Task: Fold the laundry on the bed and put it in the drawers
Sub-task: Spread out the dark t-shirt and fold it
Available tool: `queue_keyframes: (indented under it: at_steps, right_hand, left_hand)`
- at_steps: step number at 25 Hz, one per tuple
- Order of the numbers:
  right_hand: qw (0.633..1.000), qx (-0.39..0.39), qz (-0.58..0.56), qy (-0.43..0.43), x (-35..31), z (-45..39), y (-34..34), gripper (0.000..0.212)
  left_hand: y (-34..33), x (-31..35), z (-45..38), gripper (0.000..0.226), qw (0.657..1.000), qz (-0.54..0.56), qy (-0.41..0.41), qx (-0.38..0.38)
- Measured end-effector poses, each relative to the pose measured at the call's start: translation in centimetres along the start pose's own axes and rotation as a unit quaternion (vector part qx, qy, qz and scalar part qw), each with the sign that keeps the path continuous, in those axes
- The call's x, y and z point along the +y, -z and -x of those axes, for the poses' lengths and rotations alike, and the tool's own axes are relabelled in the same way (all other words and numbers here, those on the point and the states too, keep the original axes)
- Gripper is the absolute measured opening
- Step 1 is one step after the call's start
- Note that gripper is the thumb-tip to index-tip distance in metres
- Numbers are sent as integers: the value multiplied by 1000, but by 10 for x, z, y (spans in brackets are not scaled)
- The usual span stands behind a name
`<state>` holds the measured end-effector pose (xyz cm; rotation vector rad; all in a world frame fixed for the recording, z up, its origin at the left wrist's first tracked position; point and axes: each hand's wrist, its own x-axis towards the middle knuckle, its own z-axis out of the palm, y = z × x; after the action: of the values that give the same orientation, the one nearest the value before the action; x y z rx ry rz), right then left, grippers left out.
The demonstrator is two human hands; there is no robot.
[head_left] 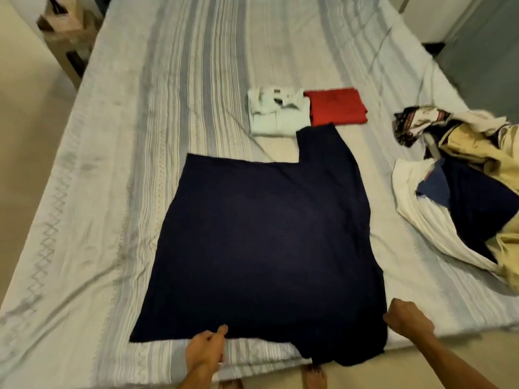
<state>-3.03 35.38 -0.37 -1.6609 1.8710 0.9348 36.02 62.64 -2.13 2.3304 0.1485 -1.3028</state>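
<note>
A dark navy garment [261, 237] lies spread flat on the bed [118, 175], one sleeve reaching up toward the folded pieces. At its near hem my left hand [206, 350] pinches the cloth between thumb and curled fingers. My right hand [407, 318] grips the garment's near right edge in a fist. Part of the garment hangs over the bed's near edge. Beyond it sit a folded white shirt [276, 115] and a folded red garment [335, 106], side by side.
A pile of unfolded laundry [466, 192], white, beige, navy and patterned, lies at the bed's right side. A piece of furniture [67, 32] stands beyond the bed's far left corner. My bare feet [314, 377] show on the floor below.
</note>
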Motion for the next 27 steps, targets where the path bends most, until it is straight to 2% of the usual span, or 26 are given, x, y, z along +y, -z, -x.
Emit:
queue_keyframes:
  at_steps: [4, 6, 8, 11, 12, 14, 16, 18, 20, 23, 25, 27]
  right_hand:
    - [990, 53, -105, 73, -61, -20, 81, 18]
    - [977, 84, -165, 103, -88, -41, 121, 19]
    - [964, 94, -231, 92, -114, -81, 155, 18]
    - [939, 124, -314, 73, -149, -165, 193, 36]
    - [926, 136, -346, 59, -159, -186, 204, 47]
    - [897, 141, -416, 40, -174, -225, 222, 67]
    - [883, 166, -438, 33, -184, -267, 236, 75]
    - [873, 172, -455, 29, -189, -310, 244, 76]
    - [856, 154, -493, 31, -204, -316, 261, 63]
    - [866, 130, -481, 51, -211, -319, 291, 35]
    - [858, 183, -479, 29, -207, -334, 298, 41]
    - [857, 198, -476, 21, -210, -328, 303, 37]
  left_hand:
    - [48, 126, -27, 37, 981, -46, -190, -3]
    - [71, 191, -54, 31, 970, -59, -235, 4]
    - [83, 250, -95, 27, 961, -99, -257, 15]
    - [85, 322, -173, 21, 932, -168, -316, 57]
    - [83, 341, -199, 24, 921, -175, -341, 76]
    - [84, 372, -245, 45, 911, -174, -357, 111]
    - [86, 400, -287, 65, 904, -213, -352, 119]
    - [85, 422, -326, 78, 852, -322, -394, 125]
    - [84, 440, -341, 73, 778, -425, -439, 147]
    - [79, 476, -342, 46, 726, -476, -473, 151]
    - [82, 499, -339, 20, 685, -520, -493, 135]
    - [83, 509, -339, 17, 669, -533, -500, 134]
